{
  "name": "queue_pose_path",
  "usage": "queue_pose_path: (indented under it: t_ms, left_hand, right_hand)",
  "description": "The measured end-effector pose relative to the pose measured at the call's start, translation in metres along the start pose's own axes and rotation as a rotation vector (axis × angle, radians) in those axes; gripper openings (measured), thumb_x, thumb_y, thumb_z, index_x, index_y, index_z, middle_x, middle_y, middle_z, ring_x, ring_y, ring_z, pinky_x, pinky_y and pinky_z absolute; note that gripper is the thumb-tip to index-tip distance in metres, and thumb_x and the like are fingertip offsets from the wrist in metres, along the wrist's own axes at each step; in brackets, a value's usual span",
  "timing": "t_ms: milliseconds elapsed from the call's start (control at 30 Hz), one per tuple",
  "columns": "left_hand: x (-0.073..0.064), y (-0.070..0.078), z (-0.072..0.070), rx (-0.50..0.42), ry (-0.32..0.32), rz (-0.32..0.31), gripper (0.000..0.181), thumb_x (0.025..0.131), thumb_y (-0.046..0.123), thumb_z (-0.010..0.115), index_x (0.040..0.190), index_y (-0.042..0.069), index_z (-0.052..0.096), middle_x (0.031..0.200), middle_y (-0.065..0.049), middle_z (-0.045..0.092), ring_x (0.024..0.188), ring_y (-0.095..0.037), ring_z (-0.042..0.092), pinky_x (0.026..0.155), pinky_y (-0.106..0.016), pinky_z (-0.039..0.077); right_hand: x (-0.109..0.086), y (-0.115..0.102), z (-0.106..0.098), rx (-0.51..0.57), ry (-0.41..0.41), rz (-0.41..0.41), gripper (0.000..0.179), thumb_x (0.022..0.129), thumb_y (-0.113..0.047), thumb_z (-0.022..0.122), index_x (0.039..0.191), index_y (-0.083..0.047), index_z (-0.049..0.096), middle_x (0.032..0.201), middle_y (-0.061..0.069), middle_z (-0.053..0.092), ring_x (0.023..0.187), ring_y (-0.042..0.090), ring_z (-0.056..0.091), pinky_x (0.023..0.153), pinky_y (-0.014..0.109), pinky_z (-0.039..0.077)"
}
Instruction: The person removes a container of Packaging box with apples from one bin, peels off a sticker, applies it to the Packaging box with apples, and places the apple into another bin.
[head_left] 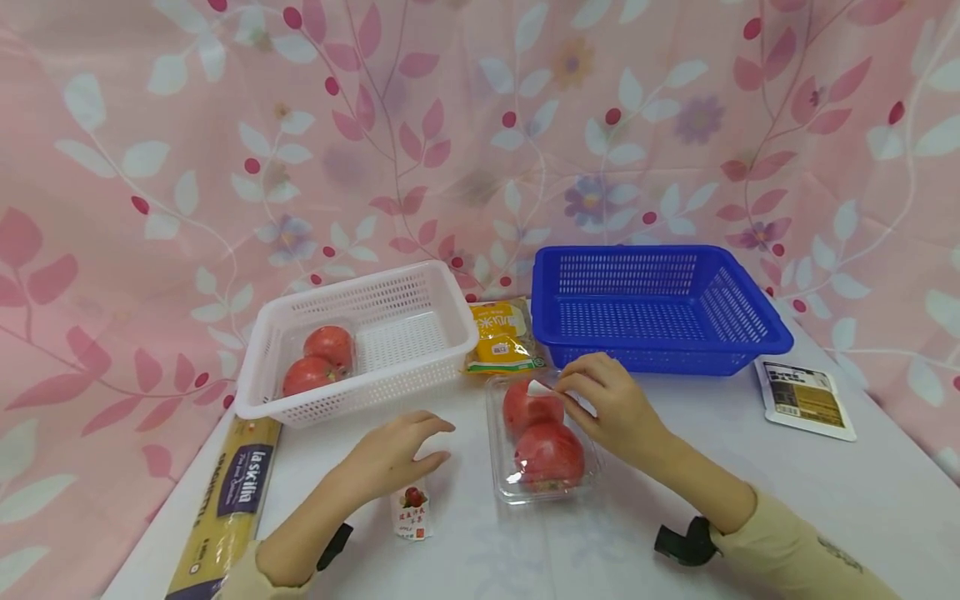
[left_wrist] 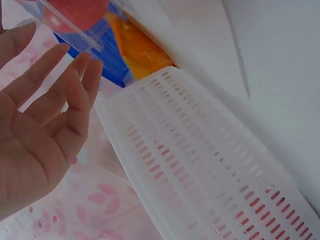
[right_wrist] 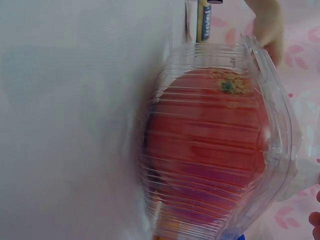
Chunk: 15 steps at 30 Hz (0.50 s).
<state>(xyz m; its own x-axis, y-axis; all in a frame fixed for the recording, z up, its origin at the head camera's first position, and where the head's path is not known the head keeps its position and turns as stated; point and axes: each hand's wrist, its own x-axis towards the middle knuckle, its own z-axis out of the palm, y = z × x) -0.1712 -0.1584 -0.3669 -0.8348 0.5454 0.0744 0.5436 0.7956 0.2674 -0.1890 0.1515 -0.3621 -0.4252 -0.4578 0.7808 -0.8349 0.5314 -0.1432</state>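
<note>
My right hand [head_left: 611, 408] pinches a small white paper-like piece [head_left: 537, 389] between thumb and fingers. It is over the far end of a clear plastic box [head_left: 497, 487]. Inside the box sit two large red fruits [head_left: 550, 454]; the right wrist view shows one red fruit [right_wrist: 205, 135] close up through the ribbed wall. My left hand [head_left: 386, 458] hovers left of the box with fingers loosely spread and nothing held. Partly under it in the head view lies a small white packet [head_left: 412, 517] with a red fruit picture.
A white basket [head_left: 375, 387] at the left holds another clear box of red fruits [head_left: 321, 367]. A blue basket [head_left: 660, 354] stands at the back right, with a yellow grain bag [head_left: 501, 337] between the baskets. A spaghetti packet [head_left: 232, 500] lies left; a flat pouch [head_left: 806, 400] lies right.
</note>
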Motion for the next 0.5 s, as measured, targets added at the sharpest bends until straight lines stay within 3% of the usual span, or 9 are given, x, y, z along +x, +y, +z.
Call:
queue_pose_path:
  t_ms: [133,300,433,500]
  left_hand:
    - [0.011,0.010,-0.001,-0.014,0.101,0.042,0.030,0.084,0.034,0.065,0.110,0.019,0.063,0.111,0.004,0.061,0.105,-0.015,0.054,0.085,-0.035,0.048]
    - [0.024,0.020,0.002,-0.017,0.128,0.091,0.022,0.089,0.037,0.058,0.101,0.020,0.064,0.105,0.004,0.062,0.103,-0.015,0.055,0.086,-0.034,0.047]
    - [0.031,0.024,0.006,-0.020,0.125,0.107,0.024,0.091,0.034,0.054,0.107,0.019,0.063,0.111,0.003,0.061,0.109,-0.016,0.052,0.090,-0.036,0.045]
    - [0.035,0.026,0.007,-0.030,0.127,0.114,0.026,0.092,0.033,0.052,0.111,0.018,0.062,0.116,0.003,0.060,0.113,-0.016,0.050,0.092,-0.036,0.043]
  right_hand:
    - [-0.003,-0.001,0.003,0.000,-0.003,-0.023,0.005,0.084,-0.013,0.065,0.083,-0.008,0.065,0.092,0.003,0.060,0.091,0.021,0.054,0.073,0.034,0.048]
    - [-0.008,-0.002,0.006,-0.008,-0.029,-0.037,0.016,0.090,-0.020,0.057,0.084,-0.009,0.065,0.092,0.002,0.060,0.091,0.020,0.053,0.073,0.034,0.047]
    - [-0.011,-0.005,0.007,-0.018,-0.071,-0.020,0.003,0.083,-0.012,0.066,0.084,-0.010,0.064,0.093,0.002,0.060,0.092,0.019,0.053,0.075,0.034,0.047]
    - [-0.013,-0.006,0.007,-0.021,-0.088,-0.010,0.011,0.076,-0.007,0.072,0.084,-0.011,0.064,0.093,0.002,0.060,0.092,0.019,0.053,0.077,0.035,0.048]
